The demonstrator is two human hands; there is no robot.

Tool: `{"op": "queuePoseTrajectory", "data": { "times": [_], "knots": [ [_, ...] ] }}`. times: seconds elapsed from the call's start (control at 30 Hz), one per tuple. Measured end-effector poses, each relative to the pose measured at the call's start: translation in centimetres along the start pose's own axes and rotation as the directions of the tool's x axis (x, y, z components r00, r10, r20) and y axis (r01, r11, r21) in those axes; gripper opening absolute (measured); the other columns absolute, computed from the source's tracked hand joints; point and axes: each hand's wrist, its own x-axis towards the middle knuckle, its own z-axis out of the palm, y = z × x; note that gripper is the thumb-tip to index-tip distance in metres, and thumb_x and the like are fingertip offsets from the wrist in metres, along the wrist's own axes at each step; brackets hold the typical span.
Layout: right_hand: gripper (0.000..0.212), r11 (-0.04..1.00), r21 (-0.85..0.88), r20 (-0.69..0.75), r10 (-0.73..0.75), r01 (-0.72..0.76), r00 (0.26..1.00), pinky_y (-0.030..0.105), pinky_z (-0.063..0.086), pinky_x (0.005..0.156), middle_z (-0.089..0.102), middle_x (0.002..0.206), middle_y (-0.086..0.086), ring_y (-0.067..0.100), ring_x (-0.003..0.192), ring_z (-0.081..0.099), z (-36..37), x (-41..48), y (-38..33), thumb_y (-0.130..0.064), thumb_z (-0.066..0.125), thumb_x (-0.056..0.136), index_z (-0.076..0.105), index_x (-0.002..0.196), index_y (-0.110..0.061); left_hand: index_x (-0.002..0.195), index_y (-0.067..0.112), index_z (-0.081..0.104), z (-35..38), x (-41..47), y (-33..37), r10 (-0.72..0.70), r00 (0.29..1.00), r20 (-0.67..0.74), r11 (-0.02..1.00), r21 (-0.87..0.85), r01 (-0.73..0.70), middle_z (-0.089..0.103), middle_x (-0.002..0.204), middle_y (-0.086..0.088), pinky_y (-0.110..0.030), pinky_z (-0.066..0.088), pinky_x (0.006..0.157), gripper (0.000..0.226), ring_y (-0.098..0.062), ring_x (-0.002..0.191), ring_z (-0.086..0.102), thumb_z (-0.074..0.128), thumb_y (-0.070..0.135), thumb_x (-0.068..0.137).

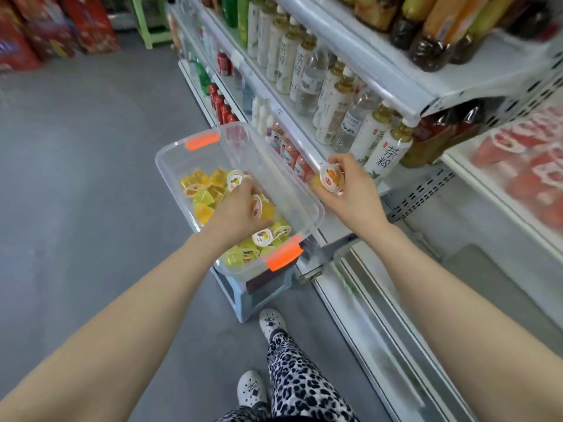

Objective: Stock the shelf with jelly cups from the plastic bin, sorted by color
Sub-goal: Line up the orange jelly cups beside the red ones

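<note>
Left hand (pixel 240 208) in bin (pixel 167 149), right hand (pixel 353 190) (gripping jelly cup (pixel 330 178)) beyond rim

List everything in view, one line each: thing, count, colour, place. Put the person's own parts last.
plastic bin: one, clear with orange latches, on a stool beside the shelf
jelly cups: many, yellow and orange, in the plastic bin
orange jelly cup: one, orange, in the right hand
stool: one, pale blue, under the plastic bin
tea bottles: several, white with gold caps, on the shelf above the right hand
red jelly cups: many, red, on the shelf at far right
green stool: one, green, far down the aisle
left hand: in the plastic bin, gripping jelly cups
right hand: holding the orange jelly cup
shoes: two, white, bottom of view
</note>
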Motion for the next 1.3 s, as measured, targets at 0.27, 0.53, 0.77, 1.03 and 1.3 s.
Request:
{"op": "queuePoseTrajectory", "data": {
  "times": [0.27,0.53,0.77,1.03,1.3],
  "knots": [
    [0.044,0.996,-0.025,-0.193,0.078,-0.084,0.978,0.032,0.048,0.081,0.061,0.109,-0.003,0.014,0.097,0.058,-8.9,-4.8,0.0,-0.039,0.072,0.08,0.052,0.116,-0.025,0.126,0.022,0.053,-1.5,-1.4,8.2,0.304,0.951,-0.051,0.953,0.005,-0.304,0.06,0.124,0.0,-0.033,0.044,0.089,0.055,-0.021,0.113,0.055,0.073,0.041,0.079],
    [0.034,0.988,-0.08,-0.405,0.086,-0.129,0.91,0.033,0.046,0.077,0.06,0.105,-0.009,0.013,0.097,0.055,-18.3,-10.8,1.3,-0.037,0.072,0.08,0.055,0.106,-0.024,0.13,0.027,0.044,-0.7,-3.7,19.2,0.443,0.896,-0.016,0.895,-0.054,-0.443,0.06,0.117,0.003,-0.03,0.041,0.075,0.067,-0.019,0.103,0.058,0.077,0.041,0.074],
    [0.035,0.97,-0.113,-0.533,0.123,-0.215,0.837,0.03,0.04,0.073,0.06,0.099,-0.008,0.01,0.086,0.05,-27.1,-17.9,4.9,-0.043,0.073,0.079,0.058,0.102,-0.022,0.116,0.025,0.052,2.7,-7.8,29.8,0.601,0.799,0.014,0.798,-0.077,-0.598,0.059,0.106,0.011,-0.029,0.044,0.07,0.053,-0.013,0.095,0.058,0.08,0.039,0.073],
    [0.037,0.936,-0.165,-0.637,0.139,-0.311,0.758,0.024,0.039,0.076,0.059,0.099,-0.01,0.006,0.087,0.05,-37.9,-29.2,10.3,-0.045,0.076,0.078,0.06,0.101,-0.021,0.121,0.022,0.055,9.3,-13.9,42.5,0.701,0.713,0.006,0.709,-0.107,-0.697,0.062,0.117,0.005,-0.029,0.044,0.082,0.058,-0.014,0.107,0.057,0.078,0.046,0.073],
    [0.034,0.875,-0.108,-0.703,0.269,-0.472,0.659,0.023,0.039,0.075,0.059,0.1,-0.005,0.008,0.081,0.052,-46.9,-39.6,15.4,-0.042,0.075,0.077,0.06,0.102,-0.025,0.122,0.024,0.056,14.9,-20.4,52.4,0.771,0.636,0.028,0.63,-0.177,-0.756,0.063,0.119,0.005,-0.03,0.045,0.089,0.058,-0.013,0.112,0.056,0.079,0.043,0.073]
  ]
}}
